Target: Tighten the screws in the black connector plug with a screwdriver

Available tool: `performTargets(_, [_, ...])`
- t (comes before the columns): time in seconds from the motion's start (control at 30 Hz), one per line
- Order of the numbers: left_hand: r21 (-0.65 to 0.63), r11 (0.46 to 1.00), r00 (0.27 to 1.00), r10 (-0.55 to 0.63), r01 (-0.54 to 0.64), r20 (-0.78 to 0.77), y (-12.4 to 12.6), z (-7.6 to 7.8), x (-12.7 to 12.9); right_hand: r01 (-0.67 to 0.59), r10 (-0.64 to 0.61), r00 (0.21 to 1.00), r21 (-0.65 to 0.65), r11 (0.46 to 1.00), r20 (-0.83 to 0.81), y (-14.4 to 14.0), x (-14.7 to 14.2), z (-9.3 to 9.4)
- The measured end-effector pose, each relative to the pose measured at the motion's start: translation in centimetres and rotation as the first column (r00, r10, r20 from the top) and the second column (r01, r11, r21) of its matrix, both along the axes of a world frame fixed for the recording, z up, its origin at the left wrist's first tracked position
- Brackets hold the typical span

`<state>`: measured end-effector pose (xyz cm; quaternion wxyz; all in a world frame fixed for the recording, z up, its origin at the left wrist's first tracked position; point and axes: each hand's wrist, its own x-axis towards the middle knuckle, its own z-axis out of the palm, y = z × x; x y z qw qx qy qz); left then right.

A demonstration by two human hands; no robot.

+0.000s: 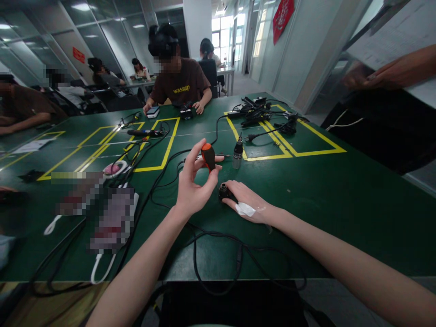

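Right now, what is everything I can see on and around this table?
Screwdriver: one, orange and black handle, held up above the table centre.
Small black part: one, on the table under the right hand.
Metal connector: one, silver, standing upright just beyond the hands.
Cables: many, black, strewn across the centre and front edge.
White cable: one, front left.
Tape rectangles: several, yellow outlines on the table.
Table: one, green, fills the view.
Seated person: one, brown shirt, far side; others sit behind and at left.
Red sign: one, on the wall at top.
Left hand: holds the screwdriver.
Right hand: rests on the small black part, a white patch on its back.
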<state>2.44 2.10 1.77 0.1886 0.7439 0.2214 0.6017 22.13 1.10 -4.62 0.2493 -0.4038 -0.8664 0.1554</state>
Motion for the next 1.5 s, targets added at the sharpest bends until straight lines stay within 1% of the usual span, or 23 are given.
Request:
performTargets(0.07, [0.015,1.0,1.0,0.025,-0.025,-0.006,0.1,0.0,-0.1,0.0,0.0,1.0,-0.005,1.0,0.002,-0.1,0.0,0.1])
performTargets(0.2, [0.086,0.986,0.989,0.145,-0.146,0.022,0.5,-0.2,-0.1,0.007,-0.007,1.0,-0.023,1.0,0.005,-0.2,0.0,0.3])
performTargets(0.27, [0.082,0.982,0.985,0.166,-0.168,0.037,0.6,-0.3,-0.1,0.007,-0.007,1.0,-0.021,1.0,0.002,-0.2,0.0,0.3])
performTargets(0.4, [0.03,0.991,0.991,0.133,-0.134,0.027,0.3,-0.3,0.0,-0.003,0.003,1.0,-0.007,1.0,-0.004,0.0,0.1,0.0])
performTargets(0.53, [-0.014,0.998,0.998,0.061,-0.061,0.003,-0.3,0.1,0.1,0.0,0.0,1.0,-0.001,1.0,-0.006,0.1,0.1,-0.2])
performTargets(0.63, [-0.022,0.999,1.0,0.029,-0.029,0.003,-0.4,0.2,0.0,0.001,-0.001,1.0,0.001,1.0,-0.004,0.0,0.1,-0.2])
performTargets(0.73, [0.008,0.999,0.999,0.052,-0.052,0.009,-0.1,0.1,-0.1,0.001,-0.001,1.0,-0.002,1.0,-0.002,0.0,0.1,-0.1])
performTargets(0.9, [0.053,0.984,0.985,0.171,-0.173,0.037,0.4,-0.2,-0.1,0.003,-0.003,1.0,-0.002,1.0,-0.005,0.0,0.1,-0.1])
performTargets(0.97, [0.038,0.986,0.987,0.161,-0.162,0.027,0.4,-0.2,-0.1,0.001,-0.001,1.0,0.002,1.0,-0.002,0.0,0.1,-0.2])
performTargets(1.1, [-0.02,0.997,0.997,0.069,-0.069,0.025,-0.1,0.0,0.0,0.0,0.0,1.0,0.004,1.0,0.005,0.1,0.1,-0.2])
performTargets(1.17, [-0.032,0.998,0.999,0.048,-0.047,0.024,-0.3,0.1,0.0,0.002,-0.002,1.0,0.004,1.0,0.007,0.0,0.1,-0.1])
performTargets(1.23, [-0.02,0.998,0.998,0.059,-0.059,0.013,-0.2,0.1,0.0,0.004,-0.004,1.0,0.0,1.0,0.01,0.0,0.0,0.0])
performTargets(1.4, [0.046,0.985,0.986,0.161,-0.163,0.05,0.5,-0.1,-0.1,-0.001,0.001,1.0,0.0,1.0,-0.003,-0.1,0.1,-0.1])
performTargets(1.5, [0.031,0.987,0.985,0.156,-0.158,0.068,0.6,-0.2,-0.1,-0.005,0.005,1.0,0.007,1.0,-0.006,-0.1,0.1,-0.2])
